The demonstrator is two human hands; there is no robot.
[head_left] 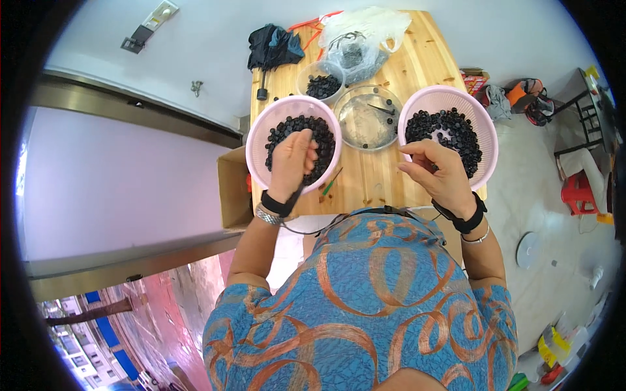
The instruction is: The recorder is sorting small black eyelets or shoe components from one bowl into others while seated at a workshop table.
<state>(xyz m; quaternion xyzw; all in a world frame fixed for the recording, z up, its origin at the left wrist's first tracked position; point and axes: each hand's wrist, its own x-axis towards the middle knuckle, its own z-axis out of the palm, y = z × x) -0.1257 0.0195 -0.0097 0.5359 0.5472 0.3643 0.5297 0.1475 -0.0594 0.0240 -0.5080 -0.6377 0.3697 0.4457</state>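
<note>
My left hand (293, 163) is over the left pink basket (256, 144), its fingers curled in. Whatever it may hold is too hidden to make out. Small black round parts (321, 140), perhaps caps, fill much of this basket. On the right, my right hand (438, 171) hovers at the near side of the other pink basket (489, 140). Its thumb and forefinger are bent toward each other with a gap between them, and nothing shows there. More of the same black parts (460, 133) lie in that basket, spread around a bare patch.
Between the baskets stands a clear round tray (355, 133) with a few black pieces and a thin dark tool (381, 109). Behind are a clear tub (302, 81) of black parts, plastic bags (365, 32) and a black folded umbrella (274, 49). A green-handled screwdriver (329, 186) lies near the front edge.
</note>
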